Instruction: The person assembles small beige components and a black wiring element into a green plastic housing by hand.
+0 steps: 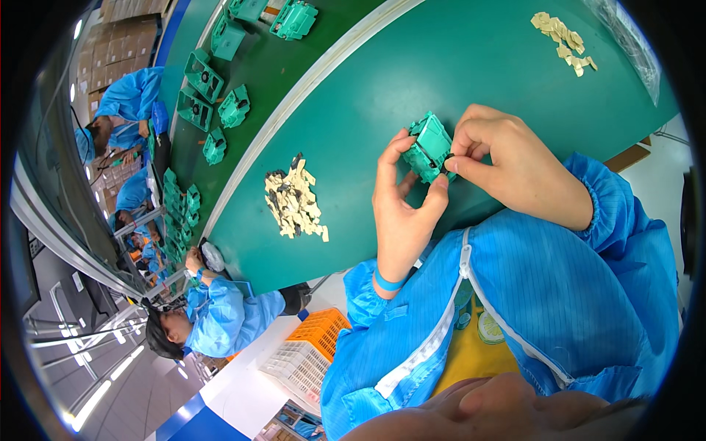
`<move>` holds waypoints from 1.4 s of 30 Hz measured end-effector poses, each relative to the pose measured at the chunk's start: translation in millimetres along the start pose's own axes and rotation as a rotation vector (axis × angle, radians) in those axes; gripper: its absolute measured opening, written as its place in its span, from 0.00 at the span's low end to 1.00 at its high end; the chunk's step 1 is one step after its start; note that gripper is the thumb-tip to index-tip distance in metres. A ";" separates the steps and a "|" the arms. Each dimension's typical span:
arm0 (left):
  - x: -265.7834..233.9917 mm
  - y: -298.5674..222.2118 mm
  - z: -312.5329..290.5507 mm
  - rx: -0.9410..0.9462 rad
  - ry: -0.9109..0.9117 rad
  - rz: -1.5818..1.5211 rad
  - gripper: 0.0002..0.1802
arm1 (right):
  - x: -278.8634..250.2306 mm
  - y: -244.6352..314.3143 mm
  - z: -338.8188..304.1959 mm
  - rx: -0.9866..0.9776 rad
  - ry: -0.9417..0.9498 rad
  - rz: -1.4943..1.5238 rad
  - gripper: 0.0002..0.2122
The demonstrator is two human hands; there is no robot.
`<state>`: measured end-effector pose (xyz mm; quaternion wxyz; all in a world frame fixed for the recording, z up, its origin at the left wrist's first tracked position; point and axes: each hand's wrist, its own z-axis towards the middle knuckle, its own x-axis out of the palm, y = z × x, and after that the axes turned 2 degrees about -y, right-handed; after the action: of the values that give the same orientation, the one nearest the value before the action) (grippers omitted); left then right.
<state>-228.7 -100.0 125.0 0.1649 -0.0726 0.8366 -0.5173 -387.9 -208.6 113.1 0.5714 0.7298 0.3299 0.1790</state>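
Note:
A green plastic housing [432, 144] with an open-looking, boxy shape is held above the green table. My left hand [397, 206] grips it from the left side, thumb at its near edge and fingers round its far left. My right hand [507, 151] is closed at the housing's right edge, where thumb and forefinger pinch a small black part [449, 162] against it. The fingertips cover much of that part. To the left on the table lies a pile of small cream and black pieces [294, 200]. Several flat cream pieces [562, 37] lie at the far right.
Beyond a pale rail [294, 99], a dark green conveyor belt [257, 140] carries several green housings [235, 106]. A clear plastic bag [629, 44] lies at the right table edge. Co-workers in blue smocks [228, 316] sit along the left. Orange and white crates [320, 331] stand below.

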 end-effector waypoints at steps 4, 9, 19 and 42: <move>4.6 -4.3 0.0 0.004 0.004 0.029 0.32 | -4.0 -0.4 -1.4 -0.012 -0.008 -0.025 0.06; 9.0 -6.9 -0.9 -0.008 -0.005 -0.008 0.31 | -6.7 0.0 -2.4 -0.036 -0.010 -0.040 0.06; 19.8 -13.6 2.5 -0.010 -0.028 -0.008 0.30 | -12.1 -6.1 -1.9 -0.034 -0.012 -0.030 0.06; 24.5 4.8 13.8 0.165 0.028 0.166 0.42 | -30.9 -44.0 26.9 0.235 0.211 0.762 0.15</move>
<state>-246.4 -116.6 110.2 0.2007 0.0180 0.7964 -0.5702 -405.1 -243.3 67.2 0.3401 0.8377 0.1111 0.4126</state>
